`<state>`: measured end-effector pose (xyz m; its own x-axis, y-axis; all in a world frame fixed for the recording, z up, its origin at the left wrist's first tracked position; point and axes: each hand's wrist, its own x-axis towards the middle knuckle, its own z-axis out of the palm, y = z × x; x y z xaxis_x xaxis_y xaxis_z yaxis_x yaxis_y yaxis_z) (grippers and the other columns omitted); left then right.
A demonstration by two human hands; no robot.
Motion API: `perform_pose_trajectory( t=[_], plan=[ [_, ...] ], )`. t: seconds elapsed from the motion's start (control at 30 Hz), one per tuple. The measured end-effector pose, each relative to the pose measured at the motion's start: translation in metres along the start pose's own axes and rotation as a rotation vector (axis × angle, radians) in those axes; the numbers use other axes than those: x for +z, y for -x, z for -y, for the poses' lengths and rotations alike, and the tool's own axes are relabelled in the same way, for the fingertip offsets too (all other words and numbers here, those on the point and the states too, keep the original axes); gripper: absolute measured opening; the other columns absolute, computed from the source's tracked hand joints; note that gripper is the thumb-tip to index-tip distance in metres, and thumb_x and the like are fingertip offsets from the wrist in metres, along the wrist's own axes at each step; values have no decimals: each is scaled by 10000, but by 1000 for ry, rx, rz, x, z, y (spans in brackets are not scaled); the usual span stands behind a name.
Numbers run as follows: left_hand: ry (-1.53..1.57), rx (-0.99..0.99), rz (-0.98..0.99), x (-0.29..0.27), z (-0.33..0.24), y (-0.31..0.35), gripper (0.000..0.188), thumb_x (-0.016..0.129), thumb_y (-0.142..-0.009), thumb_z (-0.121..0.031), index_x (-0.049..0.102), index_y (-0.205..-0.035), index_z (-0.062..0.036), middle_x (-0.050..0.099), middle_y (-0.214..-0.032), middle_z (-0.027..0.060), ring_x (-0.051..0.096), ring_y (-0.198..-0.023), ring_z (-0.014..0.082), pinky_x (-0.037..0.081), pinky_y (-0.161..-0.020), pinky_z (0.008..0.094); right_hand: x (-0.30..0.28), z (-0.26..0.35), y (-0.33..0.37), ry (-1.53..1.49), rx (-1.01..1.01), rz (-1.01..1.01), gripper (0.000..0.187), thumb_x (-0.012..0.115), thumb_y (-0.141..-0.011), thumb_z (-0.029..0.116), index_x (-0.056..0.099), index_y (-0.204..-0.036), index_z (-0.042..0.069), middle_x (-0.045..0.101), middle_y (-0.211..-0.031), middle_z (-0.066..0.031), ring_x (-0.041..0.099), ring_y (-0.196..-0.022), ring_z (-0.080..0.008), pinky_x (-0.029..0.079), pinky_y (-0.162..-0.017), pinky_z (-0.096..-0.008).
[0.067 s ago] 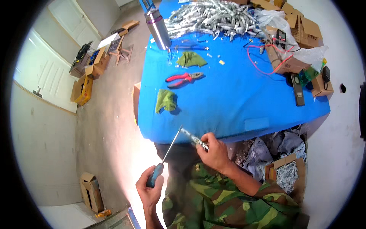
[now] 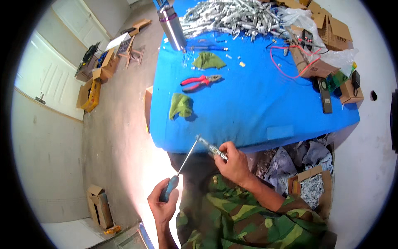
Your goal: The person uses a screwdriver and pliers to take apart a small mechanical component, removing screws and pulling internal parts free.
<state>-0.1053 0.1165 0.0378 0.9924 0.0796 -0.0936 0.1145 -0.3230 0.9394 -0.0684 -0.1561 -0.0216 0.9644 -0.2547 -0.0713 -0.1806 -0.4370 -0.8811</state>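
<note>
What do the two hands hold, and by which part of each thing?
Left hand: a screwdriver, by its handle. Right hand: a slim silvery piece, near its lower end.

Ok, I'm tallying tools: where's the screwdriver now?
Left of centre in the head view, the screwdriver is in the left hand, its tip by the silvery piece in the right hand.

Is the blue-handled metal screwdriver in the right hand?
No, the left hand grips the blue-handled metal screwdriver, while the right hand holds a slim silvery cylindrical piece.
</note>
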Motion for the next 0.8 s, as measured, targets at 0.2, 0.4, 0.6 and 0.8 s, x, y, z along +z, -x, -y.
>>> perform_pose_trajectory(
  t=[0.2,0.4,0.6,0.8],
  plan=[
    [-122,57,37,-8,0,7,403,796,-841,24,741,-1240,21,779,-1050,79,708,-938,122,559,-852,270,19,-13,8,-280,81,-40,310,780,-934,112,606,-1143,-35,703,-867,-59,649,-761,-92,523,-668,-298],
    [-231,119,59,-14,-2,11,401,797,-830,30,745,-1228,12,757,-1006,97,712,-896,129,570,-772,262,16,-5,11,-265,151,51,356,737,-963,244,706,-1190,-28,761,-952,-183,733,-824,-249,560,-745,-399],
    [-351,293,62,-11,-8,7,440,809,-827,61,736,-1252,-26,740,-1039,115,724,-919,186,576,-816,301,16,-7,8,-292,144,103,318,704,-972,221,714,-1174,-25,715,-881,-162,675,-780,-208,528,-725,-381],
    [-626,490,39,-9,-5,4,548,854,-798,61,729,-1297,-126,728,-1048,138,753,-902,269,612,-771,361,18,-12,4,-430,175,182,286,671,-1005,231,694,-1138,-21,595,-797,-60,559,-745,-152,480,-694,-366]
  ],
)
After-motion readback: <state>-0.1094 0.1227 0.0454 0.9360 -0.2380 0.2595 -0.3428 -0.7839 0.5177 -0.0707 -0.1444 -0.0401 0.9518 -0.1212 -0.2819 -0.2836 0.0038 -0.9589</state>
